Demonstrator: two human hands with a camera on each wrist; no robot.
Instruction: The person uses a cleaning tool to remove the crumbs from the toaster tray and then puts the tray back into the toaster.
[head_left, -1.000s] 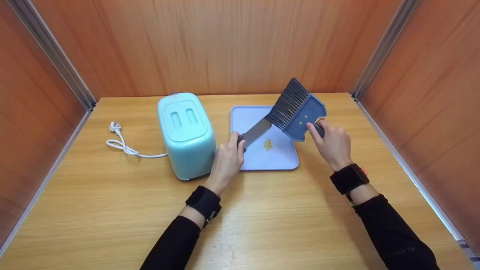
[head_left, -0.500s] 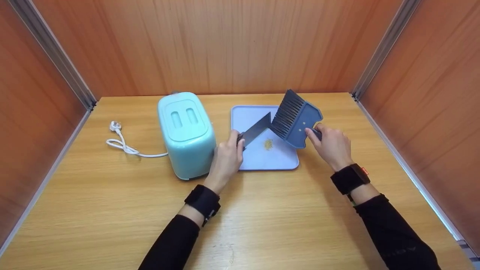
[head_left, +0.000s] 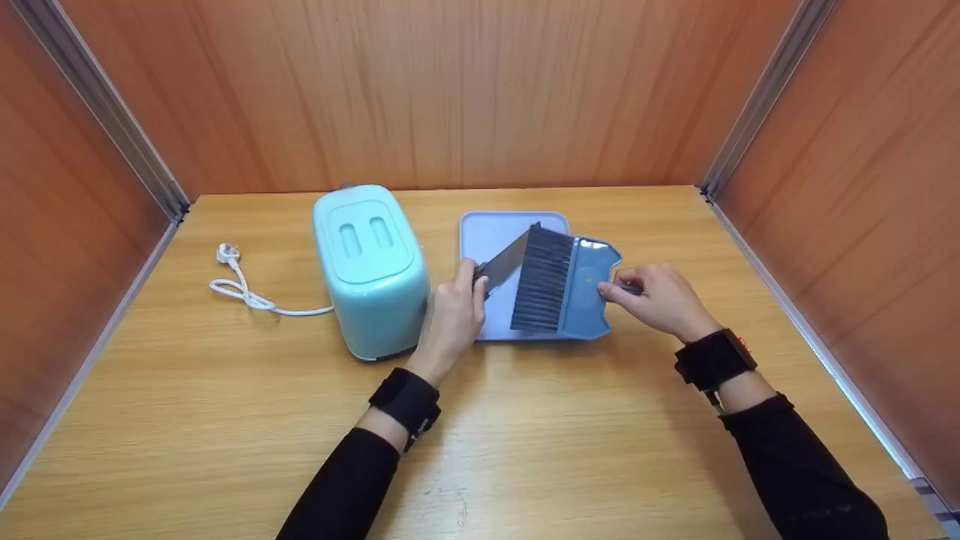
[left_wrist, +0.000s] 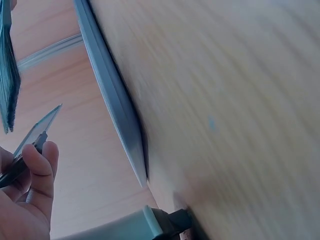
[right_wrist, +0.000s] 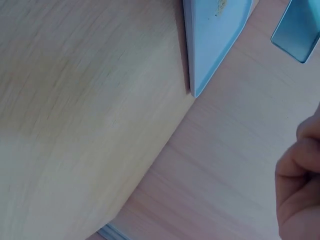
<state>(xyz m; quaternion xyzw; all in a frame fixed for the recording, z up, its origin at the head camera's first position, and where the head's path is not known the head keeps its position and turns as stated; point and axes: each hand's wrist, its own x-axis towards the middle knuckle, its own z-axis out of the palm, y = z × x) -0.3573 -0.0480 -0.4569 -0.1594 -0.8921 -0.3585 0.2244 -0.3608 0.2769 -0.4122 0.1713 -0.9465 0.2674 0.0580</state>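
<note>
My left hand (head_left: 454,307) grips the dark handle of a knife with a broad flat blade (head_left: 504,262), which slants up over the pale lilac tray (head_left: 480,232). In the left wrist view the knife (left_wrist: 45,122) stands clear of the table, held between thumb and fingers. My right hand (head_left: 656,296) pinches the short handle of a wide blue brush (head_left: 589,285). Its dark bristles point left and overlap the blade's tip in the head view. Yellowish crumbs (right_wrist: 220,6) lie on the tray; the brush hides them from the head camera.
A mint-green toaster (head_left: 375,277) with a lid stands just left of my left hand. Its white cord and plug (head_left: 251,294) lie on the wooden table (head_left: 570,435) farther left. Wood-grain panels (head_left: 450,90) close off the back and both sides.
The brush has come down and turned, so its bristles now face left and cover the crumbs in the head view. My right hand moved slightly with it; the left hand and knife barely moved.
</note>
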